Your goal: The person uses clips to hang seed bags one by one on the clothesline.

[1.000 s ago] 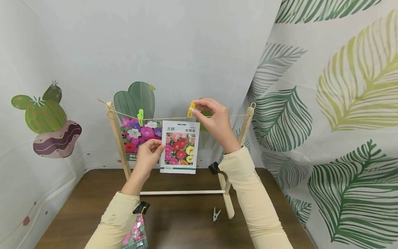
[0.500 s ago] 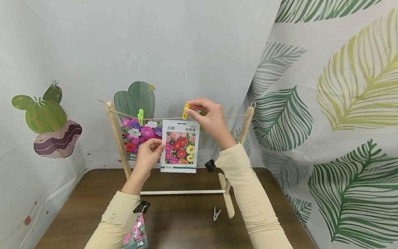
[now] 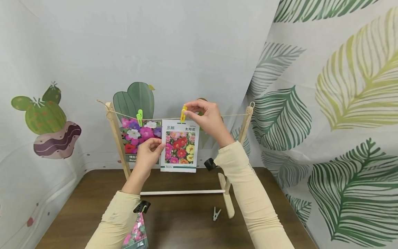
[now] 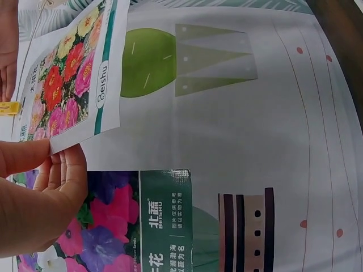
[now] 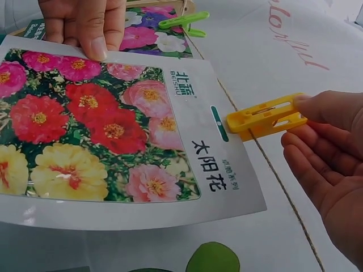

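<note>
While the left hand (image 3: pixel 149 154) holds the white-bordered flower packet (image 3: pixel 179 147) by its left edge, the right hand (image 3: pixel 207 116) has the yellow clothespin (image 3: pixel 183 113) at the packet's top edge. Left fingers: thumb and fingertips pinching the packet. Right fingers: thumb above and fingers below, pinching the rear end of the clothespin. Packet position: upright, printed face toward the head camera, top edge just below the twine (image 3: pixel 231 115). In the right wrist view the clothespin's front end overlaps the packet beside its hanging slot, and the twine passes at the clothespin; whether it bites fully on both, cannot tell.

To the left, a petunia packet (image 3: pixel 146 132) hangs from the twine under a green clothespin (image 3: pixel 140 118); the left hand covers part of it. The twine spans a wooden frame (image 3: pixel 246 125) with a white rod (image 3: pixel 183 192) low between its sides. On the worktop (image 3: pixel 180 228): a pale clothespin (image 3: pixel 216 215) near the frame's right foot, and a pink-flowered packet (image 3: pixel 136 233), partly hidden by the left sleeve (image 3: pixel 116 216).
</note>
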The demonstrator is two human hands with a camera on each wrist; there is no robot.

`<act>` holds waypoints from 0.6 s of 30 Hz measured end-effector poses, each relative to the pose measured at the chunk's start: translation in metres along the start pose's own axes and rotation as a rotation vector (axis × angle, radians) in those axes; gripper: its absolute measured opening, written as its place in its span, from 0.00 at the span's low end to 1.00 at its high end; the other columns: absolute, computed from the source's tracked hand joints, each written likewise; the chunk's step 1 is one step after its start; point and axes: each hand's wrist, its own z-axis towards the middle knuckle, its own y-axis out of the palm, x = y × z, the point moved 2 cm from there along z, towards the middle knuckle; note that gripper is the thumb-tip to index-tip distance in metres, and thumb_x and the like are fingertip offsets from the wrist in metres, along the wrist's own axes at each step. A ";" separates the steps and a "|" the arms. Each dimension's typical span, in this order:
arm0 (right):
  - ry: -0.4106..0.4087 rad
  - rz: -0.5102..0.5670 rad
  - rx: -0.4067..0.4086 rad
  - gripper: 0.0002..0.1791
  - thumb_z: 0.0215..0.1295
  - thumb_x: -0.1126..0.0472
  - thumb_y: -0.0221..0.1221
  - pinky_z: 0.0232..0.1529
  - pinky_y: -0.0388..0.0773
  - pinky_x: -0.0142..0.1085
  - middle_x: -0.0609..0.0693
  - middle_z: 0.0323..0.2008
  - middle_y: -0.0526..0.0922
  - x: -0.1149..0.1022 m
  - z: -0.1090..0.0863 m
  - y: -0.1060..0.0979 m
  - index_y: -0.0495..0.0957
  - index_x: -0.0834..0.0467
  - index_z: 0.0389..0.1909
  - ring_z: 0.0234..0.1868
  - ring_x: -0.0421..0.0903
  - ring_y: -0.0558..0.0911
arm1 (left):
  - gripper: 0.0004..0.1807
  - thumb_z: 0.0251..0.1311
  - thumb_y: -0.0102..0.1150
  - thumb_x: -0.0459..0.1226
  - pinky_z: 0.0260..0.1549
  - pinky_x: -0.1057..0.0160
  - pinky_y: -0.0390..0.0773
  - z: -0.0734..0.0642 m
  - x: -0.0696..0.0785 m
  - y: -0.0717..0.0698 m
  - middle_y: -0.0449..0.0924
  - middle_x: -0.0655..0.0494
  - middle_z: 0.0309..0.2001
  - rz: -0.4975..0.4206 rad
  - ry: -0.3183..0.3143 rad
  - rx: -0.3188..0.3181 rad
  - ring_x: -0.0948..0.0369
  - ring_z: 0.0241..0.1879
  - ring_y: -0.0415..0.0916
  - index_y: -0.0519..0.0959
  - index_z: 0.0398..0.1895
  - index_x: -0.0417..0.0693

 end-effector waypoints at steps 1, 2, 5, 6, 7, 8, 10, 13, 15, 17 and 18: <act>0.006 0.000 -0.006 0.11 0.60 0.63 0.65 0.41 0.78 0.41 0.54 0.38 0.83 0.002 0.000 0.000 0.83 0.62 0.43 0.37 0.45 0.83 | 0.09 0.64 0.59 0.34 0.32 0.72 0.73 0.000 0.000 0.000 0.81 0.43 0.38 -0.001 0.000 0.002 0.65 0.32 0.73 0.78 0.41 0.34; 0.009 0.000 -0.013 0.10 0.60 0.63 0.66 0.41 0.78 0.41 0.53 0.37 0.83 0.003 0.001 0.000 0.83 0.61 0.42 0.37 0.44 0.83 | 0.09 0.64 0.59 0.34 0.31 0.72 0.73 0.001 0.000 0.000 0.81 0.43 0.38 -0.003 0.000 0.003 0.65 0.32 0.73 0.78 0.41 0.34; 0.018 -0.002 -0.033 0.10 0.60 0.63 0.66 0.42 0.78 0.38 0.52 0.37 0.84 0.004 0.000 0.000 0.83 0.62 0.42 0.36 0.43 0.83 | 0.09 0.64 0.59 0.34 0.32 0.72 0.74 0.001 -0.001 0.000 0.81 0.43 0.38 -0.011 -0.004 0.003 0.66 0.33 0.74 0.78 0.41 0.34; 0.019 -0.004 -0.039 0.10 0.60 0.63 0.66 0.42 0.78 0.38 0.52 0.37 0.84 0.005 0.000 0.000 0.83 0.62 0.42 0.37 0.43 0.83 | 0.09 0.64 0.59 0.34 0.32 0.73 0.74 0.001 -0.001 0.000 0.81 0.43 0.38 -0.016 -0.006 0.002 0.66 0.33 0.74 0.78 0.41 0.34; 0.021 -0.008 -0.045 0.10 0.60 0.63 0.65 0.42 0.78 0.37 0.52 0.37 0.84 0.005 0.000 0.001 0.83 0.62 0.42 0.37 0.43 0.83 | 0.09 0.64 0.59 0.34 0.32 0.73 0.74 0.001 -0.001 0.000 0.82 0.43 0.38 -0.020 -0.006 0.002 0.66 0.33 0.74 0.78 0.41 0.34; 0.021 -0.008 -0.048 0.10 0.60 0.63 0.65 0.42 0.78 0.38 0.52 0.37 0.84 0.006 0.000 0.001 0.83 0.62 0.42 0.37 0.43 0.83 | 0.09 0.64 0.59 0.34 0.32 0.73 0.74 0.001 -0.002 0.000 0.82 0.43 0.38 -0.024 -0.006 0.002 0.66 0.33 0.74 0.78 0.41 0.34; 0.024 -0.007 -0.053 0.10 0.60 0.63 0.65 0.43 0.79 0.41 0.52 0.37 0.84 0.006 -0.001 0.001 0.83 0.62 0.42 0.36 0.43 0.83 | 0.10 0.64 0.60 0.34 0.32 0.73 0.74 0.001 -0.002 0.001 0.82 0.44 0.38 -0.032 -0.002 0.004 0.66 0.33 0.75 0.78 0.41 0.34; 0.033 -0.002 -0.060 0.10 0.61 0.63 0.65 0.43 0.79 0.44 0.53 0.37 0.85 0.007 -0.001 0.001 0.83 0.62 0.42 0.37 0.43 0.84 | 0.10 0.63 0.60 0.35 0.32 0.73 0.74 0.002 -0.001 0.001 0.82 0.44 0.38 -0.043 0.005 0.012 0.67 0.33 0.75 0.79 0.41 0.34; 0.039 0.000 -0.064 0.11 0.61 0.63 0.65 0.43 0.79 0.42 0.53 0.37 0.85 0.007 -0.002 0.000 0.83 0.62 0.42 0.37 0.44 0.84 | 0.10 0.63 0.60 0.35 0.33 0.73 0.74 0.002 -0.001 0.001 0.83 0.45 0.38 -0.047 0.008 0.017 0.67 0.33 0.75 0.79 0.41 0.34; 0.048 -0.003 -0.069 0.11 0.61 0.62 0.65 0.42 0.79 0.39 0.53 0.38 0.85 0.007 -0.002 -0.001 0.83 0.62 0.43 0.38 0.44 0.84 | 0.10 0.63 0.60 0.34 0.33 0.73 0.73 0.002 -0.001 0.001 0.83 0.45 0.38 -0.053 0.009 0.023 0.67 0.34 0.75 0.79 0.41 0.34; 0.053 -0.004 -0.071 0.11 0.61 0.62 0.65 0.42 0.79 0.39 0.53 0.38 0.85 0.007 -0.002 -0.001 0.83 0.62 0.43 0.38 0.44 0.84 | 0.10 0.63 0.60 0.34 0.33 0.73 0.73 0.002 0.000 0.001 0.83 0.45 0.39 -0.058 0.008 0.026 0.67 0.34 0.75 0.79 0.41 0.34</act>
